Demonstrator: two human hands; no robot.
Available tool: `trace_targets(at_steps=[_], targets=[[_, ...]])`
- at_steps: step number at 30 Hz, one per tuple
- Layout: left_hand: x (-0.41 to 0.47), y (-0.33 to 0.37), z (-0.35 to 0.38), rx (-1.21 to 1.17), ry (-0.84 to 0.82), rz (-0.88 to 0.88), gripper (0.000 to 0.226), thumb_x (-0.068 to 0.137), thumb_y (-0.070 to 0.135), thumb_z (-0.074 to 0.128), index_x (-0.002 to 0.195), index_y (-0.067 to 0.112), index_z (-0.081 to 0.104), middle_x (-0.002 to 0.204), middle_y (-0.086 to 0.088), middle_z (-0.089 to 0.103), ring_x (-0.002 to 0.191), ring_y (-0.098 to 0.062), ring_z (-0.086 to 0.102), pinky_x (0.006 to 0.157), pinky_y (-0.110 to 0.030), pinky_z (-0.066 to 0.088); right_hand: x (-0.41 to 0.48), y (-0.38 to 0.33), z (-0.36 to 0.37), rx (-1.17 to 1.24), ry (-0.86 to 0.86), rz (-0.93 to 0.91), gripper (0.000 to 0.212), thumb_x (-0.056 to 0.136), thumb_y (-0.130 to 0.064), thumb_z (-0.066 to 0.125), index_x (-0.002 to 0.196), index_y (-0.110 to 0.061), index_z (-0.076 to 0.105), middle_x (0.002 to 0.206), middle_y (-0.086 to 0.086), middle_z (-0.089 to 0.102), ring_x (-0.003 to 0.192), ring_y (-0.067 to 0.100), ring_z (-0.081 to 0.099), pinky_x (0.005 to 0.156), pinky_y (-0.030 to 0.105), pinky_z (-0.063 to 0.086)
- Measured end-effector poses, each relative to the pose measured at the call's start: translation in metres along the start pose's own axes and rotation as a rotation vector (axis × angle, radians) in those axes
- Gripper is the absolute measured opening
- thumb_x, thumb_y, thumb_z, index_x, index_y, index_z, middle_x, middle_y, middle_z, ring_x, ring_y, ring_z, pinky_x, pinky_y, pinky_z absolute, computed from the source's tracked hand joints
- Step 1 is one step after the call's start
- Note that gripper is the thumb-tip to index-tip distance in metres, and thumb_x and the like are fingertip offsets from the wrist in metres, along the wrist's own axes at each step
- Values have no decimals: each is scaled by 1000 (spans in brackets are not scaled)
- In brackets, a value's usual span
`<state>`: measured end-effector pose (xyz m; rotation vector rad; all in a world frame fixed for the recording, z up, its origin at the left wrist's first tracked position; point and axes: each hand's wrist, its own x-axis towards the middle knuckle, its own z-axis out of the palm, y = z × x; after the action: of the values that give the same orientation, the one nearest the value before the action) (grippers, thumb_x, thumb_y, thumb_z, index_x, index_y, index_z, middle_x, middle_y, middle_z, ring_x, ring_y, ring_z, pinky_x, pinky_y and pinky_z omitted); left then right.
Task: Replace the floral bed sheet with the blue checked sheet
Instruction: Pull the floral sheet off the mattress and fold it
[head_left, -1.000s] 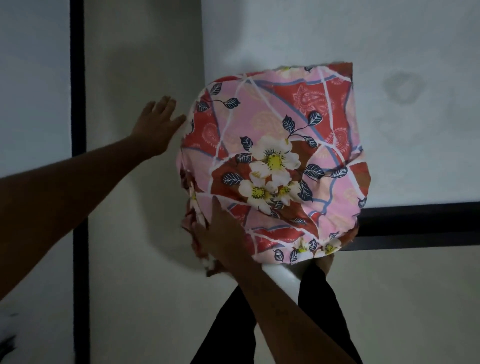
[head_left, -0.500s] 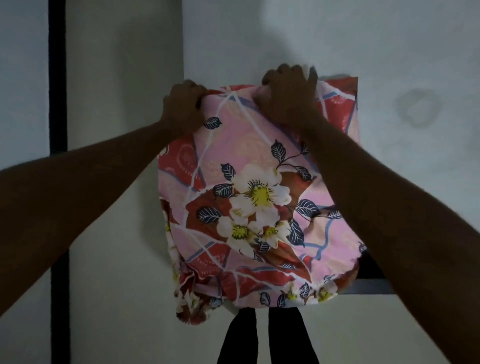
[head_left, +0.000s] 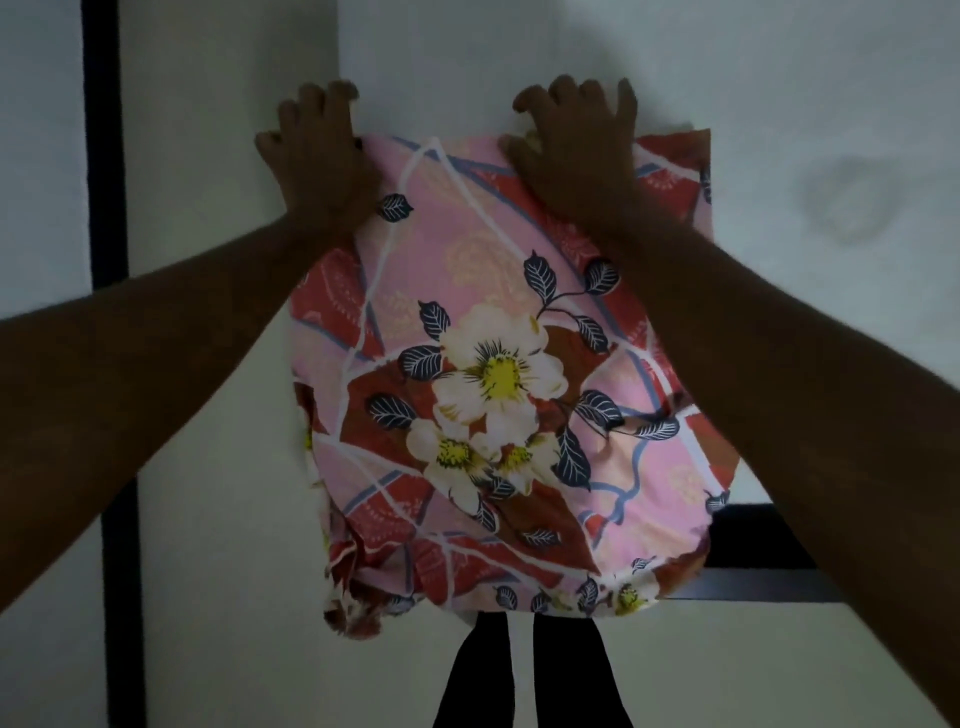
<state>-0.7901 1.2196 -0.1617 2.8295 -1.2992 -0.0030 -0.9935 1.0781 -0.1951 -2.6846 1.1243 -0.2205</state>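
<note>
We start at the fingers. Those of the left hand (head_left: 317, 161) are curled over the top left corner of the floral sheet (head_left: 493, 364), thumb out to the side. Those of the right hand (head_left: 576, 150) are curled over the same top edge, further right. Both hands grip the cloth at that edge, and both forearms reach in from the lower corners of the view.

A second ago the left hand was spread flat in the air beside the bundle while the right hand held it from underneath. Half a second ago both hands had come to the top edge, close together. Now they sit wider apart, and the cloth hangs flatter and broader between them. We judge that the floral sheet is already off the bed and is being folded or squared up, so the removal half of the job looks nearly done.

The sheet is a thick pink and red bundle with white flowers. It hangs in front of the person, with loose folds at its lower left. Behind it lies a pale surface (head_left: 779, 78) with a faint ring-shaped stain (head_left: 852, 200) — we cannot tell whether it is a bare mattress. A dark bar (head_left: 758, 535) crosses at the right, and legs (head_left: 566, 675) in black show below.

No basket, box or bag is in view. The blue checked sheet is not in view either — laying it remains to be done.
</note>
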Motion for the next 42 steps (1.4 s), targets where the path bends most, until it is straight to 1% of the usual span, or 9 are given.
trace_targets(at_steps=[4, 7, 9, 15, 18, 25, 29, 33, 42], targets=[[-67, 28, 2, -188, 73, 65, 60, 88, 37, 37, 147, 25, 40, 146, -7, 45, 137, -27, 38, 107, -47, 32, -64, 12, -31, 111, 275, 259, 46, 91, -52, 45, 127, -27, 59, 121, 2, 60, 115, 24, 55, 103, 45, 37], [-141, 55, 14, -111, -52, 245, 65, 98, 57, 30, 156, 27, 24, 163, -9, 20, 151, -29, 15, 118, -58, 10, -157, 28, -41, 286, 153, 521, 60, 90, -59, 52, 135, -20, 50, 122, 9, 57, 111, 29, 55, 89, 42, 45], [-181, 65, 28, -50, -109, 358, 68, 98, 63, 29, 156, 30, 20, 164, -9, 13, 152, -28, 10, 117, -61, 8, -222, 35, -41, 413, 41, 618, 66, 87, -66, 53, 134, -19, 49, 118, 9, 59, 108, 30, 58, 88, 40, 49], [-201, 71, 42, -27, -232, 378, 68, 98, 62, 28, 157, 30, 15, 165, -8, 10, 152, -29, 8, 114, -66, 8, -343, 32, -36, 596, 67, 749, 59, 80, -48, 76, 127, -23, 53, 112, 1, 55, 100, 19, 55, 80, 33, 48], [-198, 96, 32, -37, -180, 440, 67, 98, 61, 30, 156, 30, 17, 164, -8, 13, 151, -30, 11, 114, -65, 10, -356, 28, -35, 724, 16, 769, 49, 86, -42, 74, 126, -24, 52, 113, -8, 58, 99, 12, 59, 80, 29, 50], [-205, 176, 28, -27, -243, 909, 62, 96, 58, 35, 153, 34, 28, 162, -6, 23, 149, -35, 15, 112, -65, 19, -387, 16, -33, 713, 45, 1000, 17, 96, -32, 62, 111, -23, 62, 91, -16, 62, 86, 10, 63, 66, 11, 39], [-201, 202, 39, 66, -348, 880, 62, 95, 64, 27, 152, 40, 26, 162, -4, 22, 148, -38, 18, 109, -72, 16, -416, 18, -8, 664, -72, 995, 36, 91, -63, 51, 102, -30, 62, 94, -15, 64, 85, 10, 62, 72, 30, 56], [-200, 212, 41, 52, -398, 844, 64, 95, 67, 18, 154, 44, 8, 166, 0, -2, 150, -39, 0, 109, -75, 4, -429, 26, -2, 622, -129, 929, 20, 102, -46, 48, 90, -33, 58, 81, -17, 55, 77, 8, 56, 77, 32, 53], [-190, 229, 48, 55, -468, 750, 67, 95, 70, 16, 153, 44, -2, 166, 1, -6, 150, -39, -7, 106, -79, -1, -474, 25, 0, 600, -175, 896, 20, 104, -41, 46, 104, -27, 60, 92, -15, 53, 82, 12, 55, 77, 26, 49]])
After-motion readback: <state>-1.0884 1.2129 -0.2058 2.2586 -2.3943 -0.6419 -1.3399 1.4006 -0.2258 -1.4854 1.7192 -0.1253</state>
